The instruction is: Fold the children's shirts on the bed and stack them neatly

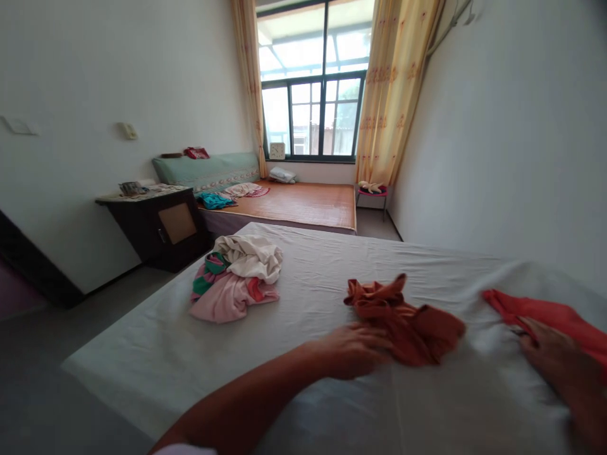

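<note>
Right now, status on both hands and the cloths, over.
Left hand at rust cloth, right hand at red cloth; both grips blurred. Rust cloth crumpled on white sheet. Clothes pile off left, not in the way.

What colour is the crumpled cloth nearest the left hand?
Rust-orange crumpled cloth, best seen in the head view.

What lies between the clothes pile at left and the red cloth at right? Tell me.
In the head view, a rust-orange garment lies between them on the white sheet, the left hand at its edge.
</note>
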`<state>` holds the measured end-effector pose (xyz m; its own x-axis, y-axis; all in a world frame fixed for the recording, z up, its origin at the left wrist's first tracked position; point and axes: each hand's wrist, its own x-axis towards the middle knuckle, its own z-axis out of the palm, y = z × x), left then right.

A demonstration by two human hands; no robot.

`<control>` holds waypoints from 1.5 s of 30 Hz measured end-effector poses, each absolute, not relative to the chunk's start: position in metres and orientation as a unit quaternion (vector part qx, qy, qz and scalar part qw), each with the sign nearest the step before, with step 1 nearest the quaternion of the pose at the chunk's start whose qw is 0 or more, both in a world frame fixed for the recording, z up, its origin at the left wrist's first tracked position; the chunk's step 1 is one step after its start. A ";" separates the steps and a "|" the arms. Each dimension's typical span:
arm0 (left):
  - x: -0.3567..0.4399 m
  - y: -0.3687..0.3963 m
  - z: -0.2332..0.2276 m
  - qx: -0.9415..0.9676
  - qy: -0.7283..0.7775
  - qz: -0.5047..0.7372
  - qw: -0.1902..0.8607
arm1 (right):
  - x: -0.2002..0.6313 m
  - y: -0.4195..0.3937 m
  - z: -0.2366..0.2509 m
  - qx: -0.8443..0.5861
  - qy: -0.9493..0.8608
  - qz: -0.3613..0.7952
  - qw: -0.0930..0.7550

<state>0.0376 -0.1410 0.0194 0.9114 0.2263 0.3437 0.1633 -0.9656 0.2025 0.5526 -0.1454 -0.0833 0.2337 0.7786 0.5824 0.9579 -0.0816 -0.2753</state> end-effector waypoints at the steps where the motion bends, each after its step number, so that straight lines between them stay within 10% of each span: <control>1: 0.035 -0.141 0.018 0.972 0.110 0.183 0.094 | 0.546 -0.147 -0.077 -0.728 -0.595 -0.162 0.300; 23: -0.021 -0.044 0.003 0.758 0.488 0.415 0.126 | 0.224 -0.200 0.074 -0.377 -0.823 0.246 0.347; 28: -0.070 -0.018 0.003 0.685 0.555 0.459 0.110 | 0.227 -0.212 0.077 -0.348 -0.835 0.356 0.233; 32: -0.073 -0.018 0.007 0.728 0.524 0.432 0.094 | 0.275 -0.163 0.053 -0.524 -0.748 0.225 0.339; 38: -0.059 -0.024 -0.011 0.774 0.560 0.284 0.078 | 0.303 -0.104 0.009 -0.687 -0.679 0.117 0.231; 45: -0.075 -0.027 0.001 0.793 0.544 0.249 0.118 | 0.310 -0.097 0.022 -0.523 -0.719 0.359 0.284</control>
